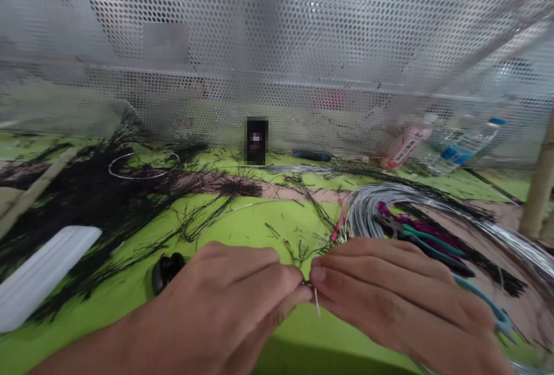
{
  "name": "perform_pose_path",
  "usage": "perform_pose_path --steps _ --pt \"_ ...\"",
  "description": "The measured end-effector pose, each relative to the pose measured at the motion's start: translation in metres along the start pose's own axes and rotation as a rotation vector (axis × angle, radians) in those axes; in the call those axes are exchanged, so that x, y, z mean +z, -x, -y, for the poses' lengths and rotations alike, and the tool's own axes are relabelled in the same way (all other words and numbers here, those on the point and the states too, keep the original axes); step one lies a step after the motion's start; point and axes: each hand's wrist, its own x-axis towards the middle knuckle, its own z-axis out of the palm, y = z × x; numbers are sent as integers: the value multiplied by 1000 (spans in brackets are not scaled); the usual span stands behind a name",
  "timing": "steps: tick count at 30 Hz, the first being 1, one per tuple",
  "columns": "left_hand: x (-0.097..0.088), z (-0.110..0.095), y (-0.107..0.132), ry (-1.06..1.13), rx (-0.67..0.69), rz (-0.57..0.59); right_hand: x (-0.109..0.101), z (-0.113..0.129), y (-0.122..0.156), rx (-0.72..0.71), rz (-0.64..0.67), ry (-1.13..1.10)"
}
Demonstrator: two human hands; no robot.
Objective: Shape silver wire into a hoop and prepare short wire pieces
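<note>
Near the front of the green work surface [298, 219], my left hand [242, 282] and my right hand [389, 294] meet almost fingertip to fingertip. Between them shows a short dark strand [306, 283], pinched by the thumb and fingers of the left. A thin white wire end [317, 303] hangs down at the right fingertips, which are pressed together around the same spot. Most of what they hold is covered by the fingers. A small glossy black object [167, 271] lies beside my left wrist.
Silver wire coil [367, 207] and teal-handled pliers [433, 239] lie right, tangled black strands [108, 202] and a white elongated object [47, 271] left. A wire ring [142, 176] sits behind. Pink bottle [407, 144] and water bottle [465, 147] stand by the perforated metal sheet [277, 29].
</note>
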Motion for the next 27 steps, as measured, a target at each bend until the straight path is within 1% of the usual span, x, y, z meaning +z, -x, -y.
perform_pose_path --steps 2,4,6,8,10,13,15,16,17,18,19,20,21,23,24,25,27 --pt "0 1 2 -26 13 1 5 -2 -8 -20 -89 -78" --pt "0 3 5 -61 26 -2 10 -2 -14 8 -121 -140" --pt "0 4 8 -105 52 -7 11 0 -17 105 -94 -209" --pt "0 5 9 -152 85 8 9 5 -18 259 -52 -295" --pt "1 3 9 -198 118 14 5 8 -18 445 25 -428" --pt "4 -1 8 -247 158 30 1 9 -18 742 199 -686" --pt "8 -2 8 -271 207 49 0 6 -18 858 312 -865" --pt "11 -1 8 -276 232 27 0 5 -17 881 346 -919" --pt "13 0 9 -277 246 7 0 4 -16 875 367 -935" --pt "15 1 9 -274 249 -18 0 3 -15 847 355 -895" --pt "16 3 10 -268 238 -34 0 2 -14 786 301 -799" --pt "16 5 10 -257 217 -44 1 2 -13 686 209 -656" --pt "15 6 10 -249 193 -54 2 1 -13 551 96 -483" --pt "11 9 9 -240 154 -88 6 0 -11 230 -104 -172" --pt "8 9 8 -238 143 -114 7 -1 -11 87 -158 -65" --pt "5 9 8 -240 137 -125 9 -1 -10 -18 -183 5" --pt "0 8 7 -259 128 -127 10 -2 -10 -124 -212 66"
